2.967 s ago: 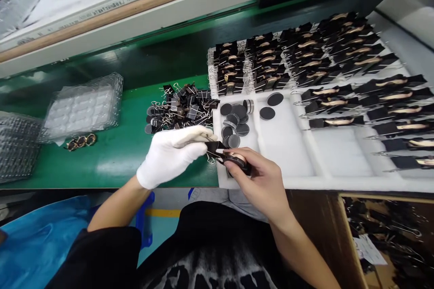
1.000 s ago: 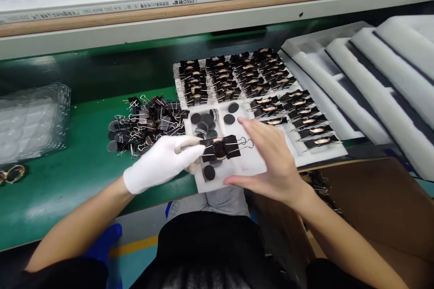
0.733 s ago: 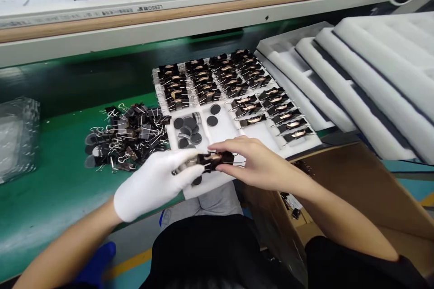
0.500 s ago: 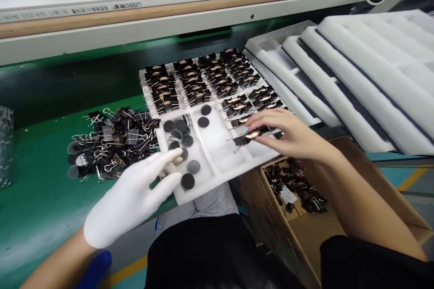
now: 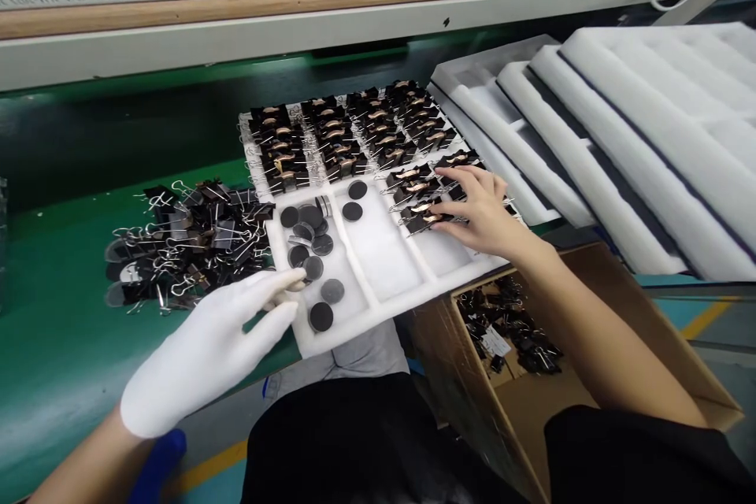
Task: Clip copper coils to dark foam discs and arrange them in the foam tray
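My left hand (image 5: 216, 346), in a white glove, hovers at the left edge of the white foam tray (image 5: 348, 335). Its thumb and forefinger are apart, with nothing seen between them, beside several loose dark round discs (image 5: 332, 290). My bare right hand (image 5: 487, 213) is over the tray's right part, thumb and a finger closed on the right end of the nearest black binder clip (image 5: 420, 216). That clip lies in a row with others, each showing a copper-coloured curved piece. Its right end and some clips behind are hidden by my fingers.
A heap of loose binder clips (image 5: 201, 240) lies on the green table (image 5: 59, 315) left of the tray. White foam trays (image 5: 643, 142) overlap in a stack at the right. Below is a cardboard box (image 5: 472, 378) with more clips. A shelf rail (image 5: 295, 31) crosses behind.
My right hand has moved slightly up and away from me, bringing the binder clip from above the tray into the row. My left hand has drifted a little left with the view.
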Available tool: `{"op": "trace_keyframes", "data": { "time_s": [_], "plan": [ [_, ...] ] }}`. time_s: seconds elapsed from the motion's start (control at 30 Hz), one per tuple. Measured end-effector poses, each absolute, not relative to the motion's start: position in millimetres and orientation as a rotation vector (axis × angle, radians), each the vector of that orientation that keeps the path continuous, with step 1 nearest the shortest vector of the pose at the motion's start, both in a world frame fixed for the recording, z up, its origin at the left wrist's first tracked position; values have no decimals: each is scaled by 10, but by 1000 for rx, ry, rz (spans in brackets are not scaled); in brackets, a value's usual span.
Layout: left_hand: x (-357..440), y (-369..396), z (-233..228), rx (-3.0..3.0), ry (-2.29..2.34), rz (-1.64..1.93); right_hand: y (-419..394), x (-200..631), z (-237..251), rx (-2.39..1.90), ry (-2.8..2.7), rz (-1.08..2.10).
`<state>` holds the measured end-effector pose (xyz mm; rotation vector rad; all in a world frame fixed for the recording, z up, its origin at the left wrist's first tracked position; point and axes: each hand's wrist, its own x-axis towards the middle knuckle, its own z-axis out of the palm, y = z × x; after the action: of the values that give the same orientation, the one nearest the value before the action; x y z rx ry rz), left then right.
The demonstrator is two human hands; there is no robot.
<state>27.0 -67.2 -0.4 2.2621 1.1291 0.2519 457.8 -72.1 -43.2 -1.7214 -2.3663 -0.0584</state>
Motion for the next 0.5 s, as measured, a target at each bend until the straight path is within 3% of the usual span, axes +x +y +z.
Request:
{"op": "trace_keyframes", "data": {
  "time_s": [0.5],
  "plan": [
    [189, -704, -65, 2302, 1037, 187, -769, 4595, -413, -1706, -2405, -157]
  ]
}}
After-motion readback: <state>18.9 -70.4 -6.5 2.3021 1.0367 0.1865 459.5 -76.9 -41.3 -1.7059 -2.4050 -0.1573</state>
